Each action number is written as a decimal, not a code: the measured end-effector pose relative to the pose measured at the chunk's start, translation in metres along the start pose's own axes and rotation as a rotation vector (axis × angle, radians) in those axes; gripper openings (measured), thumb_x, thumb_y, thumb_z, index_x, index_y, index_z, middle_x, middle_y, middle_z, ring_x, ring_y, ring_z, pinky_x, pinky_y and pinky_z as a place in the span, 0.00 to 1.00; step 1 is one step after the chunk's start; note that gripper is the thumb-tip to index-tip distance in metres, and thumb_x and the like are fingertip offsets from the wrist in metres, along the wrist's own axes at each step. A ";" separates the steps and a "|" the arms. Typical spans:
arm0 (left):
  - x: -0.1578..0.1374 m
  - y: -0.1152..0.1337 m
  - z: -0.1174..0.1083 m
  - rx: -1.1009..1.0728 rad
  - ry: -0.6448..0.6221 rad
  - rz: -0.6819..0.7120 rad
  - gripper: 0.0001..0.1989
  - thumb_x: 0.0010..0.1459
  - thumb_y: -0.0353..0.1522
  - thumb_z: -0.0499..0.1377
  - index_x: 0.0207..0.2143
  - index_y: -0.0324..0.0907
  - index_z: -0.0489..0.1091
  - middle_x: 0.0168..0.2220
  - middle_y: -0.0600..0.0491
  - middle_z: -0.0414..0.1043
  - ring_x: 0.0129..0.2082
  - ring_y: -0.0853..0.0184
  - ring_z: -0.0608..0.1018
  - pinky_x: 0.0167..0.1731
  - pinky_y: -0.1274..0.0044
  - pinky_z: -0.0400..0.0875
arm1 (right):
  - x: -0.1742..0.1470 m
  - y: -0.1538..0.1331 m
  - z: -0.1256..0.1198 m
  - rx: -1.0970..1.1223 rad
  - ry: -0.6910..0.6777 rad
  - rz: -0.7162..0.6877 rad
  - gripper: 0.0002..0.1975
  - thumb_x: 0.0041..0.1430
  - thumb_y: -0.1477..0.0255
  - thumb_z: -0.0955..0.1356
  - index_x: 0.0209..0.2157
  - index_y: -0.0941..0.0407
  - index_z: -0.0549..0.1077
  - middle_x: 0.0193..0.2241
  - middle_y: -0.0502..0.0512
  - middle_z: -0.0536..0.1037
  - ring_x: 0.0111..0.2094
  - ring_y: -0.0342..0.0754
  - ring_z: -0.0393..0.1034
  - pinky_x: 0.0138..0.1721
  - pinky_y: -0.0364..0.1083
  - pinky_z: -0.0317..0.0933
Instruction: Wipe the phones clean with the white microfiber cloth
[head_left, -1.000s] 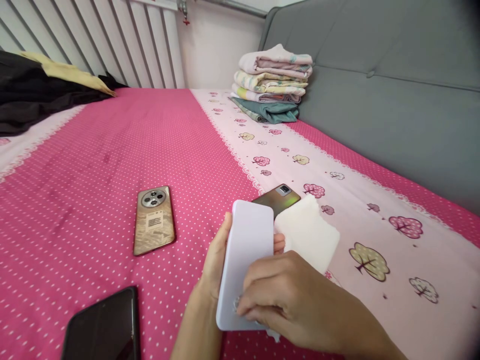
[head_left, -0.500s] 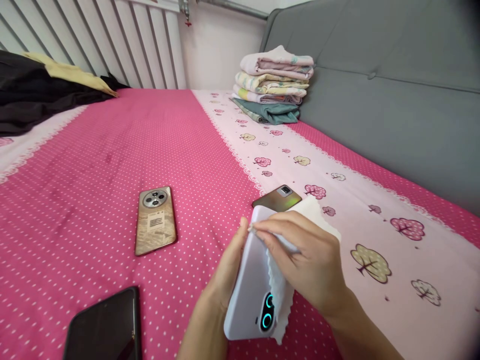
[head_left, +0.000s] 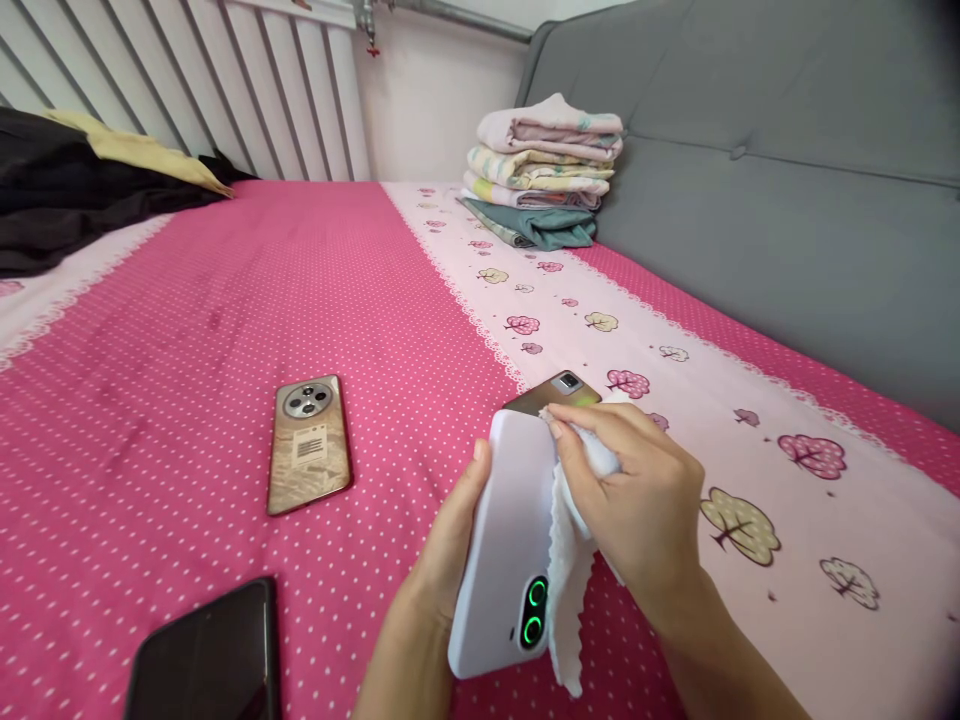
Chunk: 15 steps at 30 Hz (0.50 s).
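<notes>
A pale lilac phone [head_left: 504,540] is tilted up over the bed, its back with green-lit camera rings facing me. My left hand [head_left: 450,545] grips it along the left edge, thumb up the side, other fingers hidden behind it. My right hand [head_left: 630,490] is closed on a white cleaning cloth [head_left: 568,600] with a scalloped edge, pinched at the phone's upper right corner; the cloth hangs down along the phone's right side. Just beyond lies a brown-gold phone [head_left: 555,392], partly covered by the lilac one and my right hand.
On the pink dotted bedsheet [head_left: 300,280] lie a gold phone [head_left: 309,450] with a label and a black phone [head_left: 210,655] at the lower left. Folded fabrics [head_left: 546,170] are stacked by the grey headboard [head_left: 780,180]. Dark clothing [head_left: 67,200] lies at the far left, near a radiator [head_left: 255,90].
My right hand has moved the cloth rightward, from the phone's upper left corner to its upper right. The camera rings' glow turned from cyan to green. My left hand keeps its hold.
</notes>
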<state>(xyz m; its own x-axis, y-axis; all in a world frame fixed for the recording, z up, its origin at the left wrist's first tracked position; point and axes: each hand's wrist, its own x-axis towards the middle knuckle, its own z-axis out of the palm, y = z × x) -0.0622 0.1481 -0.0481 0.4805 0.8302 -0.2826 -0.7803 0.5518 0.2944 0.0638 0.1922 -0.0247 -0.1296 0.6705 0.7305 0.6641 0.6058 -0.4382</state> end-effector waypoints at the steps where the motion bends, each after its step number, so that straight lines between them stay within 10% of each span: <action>1: 0.000 0.001 0.000 -0.010 -0.007 0.007 0.29 0.55 0.48 0.50 0.50 0.35 0.66 0.36 0.44 0.77 0.39 0.57 0.76 0.45 0.70 0.63 | 0.000 0.000 0.000 -0.005 0.001 0.004 0.08 0.55 0.77 0.65 0.34 0.54 0.75 0.31 0.53 0.77 0.33 0.46 0.72 0.36 0.47 0.67; 15: -0.001 0.012 -0.004 -0.132 -0.017 0.185 0.33 0.56 0.50 0.43 0.50 0.33 0.65 0.40 0.43 0.75 0.43 0.55 0.74 0.46 0.67 0.62 | -0.001 -0.005 -0.004 0.166 -0.255 0.024 0.08 0.53 0.78 0.65 0.31 0.55 0.76 0.29 0.51 0.76 0.30 0.44 0.71 0.33 0.44 0.67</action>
<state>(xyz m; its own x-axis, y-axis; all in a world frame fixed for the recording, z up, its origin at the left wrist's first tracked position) -0.0739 0.1534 -0.0481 0.3305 0.9181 -0.2188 -0.9009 0.3760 0.2169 0.0633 0.1867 -0.0216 -0.3095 0.7588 0.5730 0.5424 0.6359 -0.5491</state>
